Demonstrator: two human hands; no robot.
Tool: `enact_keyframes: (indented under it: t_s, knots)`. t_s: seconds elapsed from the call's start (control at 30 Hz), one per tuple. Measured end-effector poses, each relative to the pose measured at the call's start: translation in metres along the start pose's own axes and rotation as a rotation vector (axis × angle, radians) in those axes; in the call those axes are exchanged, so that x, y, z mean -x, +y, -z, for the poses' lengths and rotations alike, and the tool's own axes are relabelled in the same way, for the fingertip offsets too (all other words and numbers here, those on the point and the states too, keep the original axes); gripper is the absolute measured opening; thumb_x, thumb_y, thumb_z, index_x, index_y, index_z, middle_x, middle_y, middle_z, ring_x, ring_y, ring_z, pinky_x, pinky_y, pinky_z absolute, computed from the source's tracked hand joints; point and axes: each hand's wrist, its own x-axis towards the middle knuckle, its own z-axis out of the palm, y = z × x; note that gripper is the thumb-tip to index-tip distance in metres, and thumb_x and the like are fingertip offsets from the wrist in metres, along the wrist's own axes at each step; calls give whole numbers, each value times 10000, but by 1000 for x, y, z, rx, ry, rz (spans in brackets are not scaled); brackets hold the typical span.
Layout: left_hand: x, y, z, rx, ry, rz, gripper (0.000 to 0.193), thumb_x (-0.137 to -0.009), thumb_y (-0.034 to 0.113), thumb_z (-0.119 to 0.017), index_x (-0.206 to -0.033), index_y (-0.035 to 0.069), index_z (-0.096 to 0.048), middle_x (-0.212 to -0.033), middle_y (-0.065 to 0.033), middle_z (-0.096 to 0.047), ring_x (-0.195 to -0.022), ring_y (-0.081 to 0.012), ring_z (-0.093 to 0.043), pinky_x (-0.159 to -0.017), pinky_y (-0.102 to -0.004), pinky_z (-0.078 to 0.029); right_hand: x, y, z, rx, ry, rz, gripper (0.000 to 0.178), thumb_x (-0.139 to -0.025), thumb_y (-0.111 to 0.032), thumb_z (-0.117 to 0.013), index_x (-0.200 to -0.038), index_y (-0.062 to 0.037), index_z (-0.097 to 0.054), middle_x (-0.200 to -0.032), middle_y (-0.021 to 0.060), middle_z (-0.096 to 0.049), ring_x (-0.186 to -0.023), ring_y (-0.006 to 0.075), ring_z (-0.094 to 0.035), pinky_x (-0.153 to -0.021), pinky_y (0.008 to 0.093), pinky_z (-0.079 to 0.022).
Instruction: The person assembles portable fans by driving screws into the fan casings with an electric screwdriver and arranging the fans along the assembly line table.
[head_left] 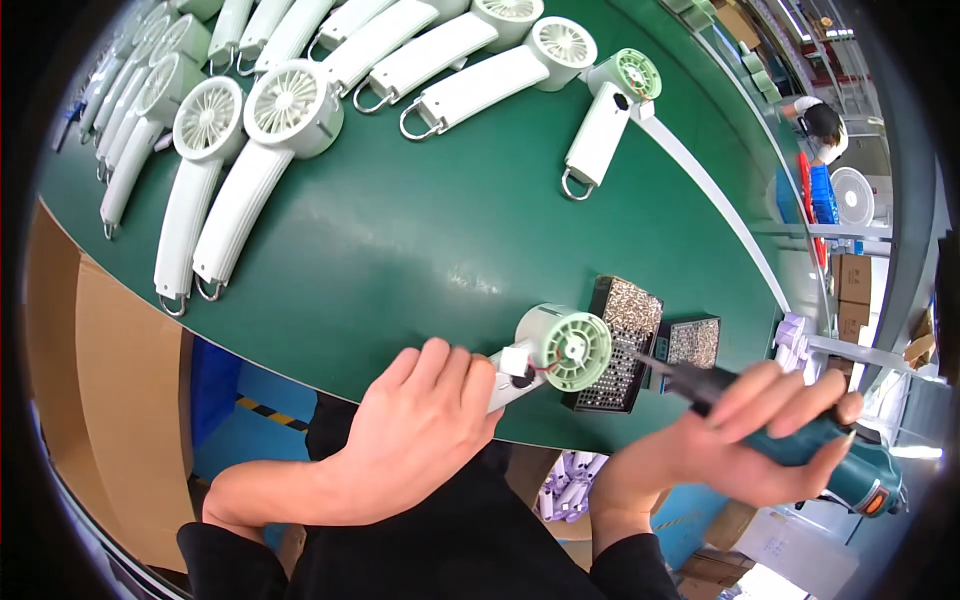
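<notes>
My left hand [425, 430] is closed around the white handle of a handheld fan [577, 350] at the table's front edge. The fan's open green back, with a red wire and a small white connector, faces right and up. My right hand [765, 435] grips a teal electric screwdriver [840, 455], its bit pointing left over a black screw tray [630, 335]. Small screws fill the upper part of that tray, and more stand in rows in its holes. A second, smaller screw tray [693, 340] sits to its right.
Several finished-looking white fans [285, 110] lie along the far and left table [400, 240]. Another fan with an open green back [600, 130] lies farther off, beside a white strip [710, 185]. A cardboard box [130, 360] stands left; purple-wrapped pieces [570, 485] are below. A person [825, 125] is in the background.
</notes>
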Motion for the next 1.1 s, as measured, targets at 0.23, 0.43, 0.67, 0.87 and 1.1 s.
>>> enact_keyframes:
  t_s: [0.23,0.43,0.67,0.87,1.1]
  knots:
    - [-53,1,34,108,152,-36,350,-766,241,-700,-839,-3,-460,-773,-96,-441,-559,-240,-559,-478,-338,-462,-18,-4,101,328,665,144,250,-925,-275,-450,-780,-71,-444,-640,28,-407,-433,124,-380,-447,267,-324]
    - [-200,11,0,8,217,-90,399,-812,319,-651,-898,-41,-502,-720,-181,-623,-626,-330,-638,-536,-394,-516,-12,2,116,306,812,132,260,-941,-283,-428,-780,-81,-400,-631,34,-412,-432,144,-415,-445,289,-354]
    - [-269,16,-45,-137,258,99,429,-787,317,-694,-884,-65,-522,-664,-155,-638,-605,-289,-665,-539,-370,-538,-9,-4,116,295,743,123,198,-969,-255,-358,-920,-70,-408,-632,50,-431,-354,159,-410,-371,296,-379]
    - [-274,10,-54,-197,253,156,446,-791,325,-691,-899,-71,-517,-664,-140,-641,-611,-275,-670,-540,-357,-542,-10,-7,111,257,731,86,210,-975,-255,-338,-932,-78,-442,-648,39,-418,-346,152,-381,-368,283,-370]
    - [-254,-2,-45,-109,365,54,593,-783,461,-673,-955,-90,-538,-690,-158,-646,-612,-303,-653,-542,-375,-525,3,-3,114,219,578,51,248,-969,-266,-363,-865,-52,-436,-682,39,-414,-415,127,-351,-433,262,-316]
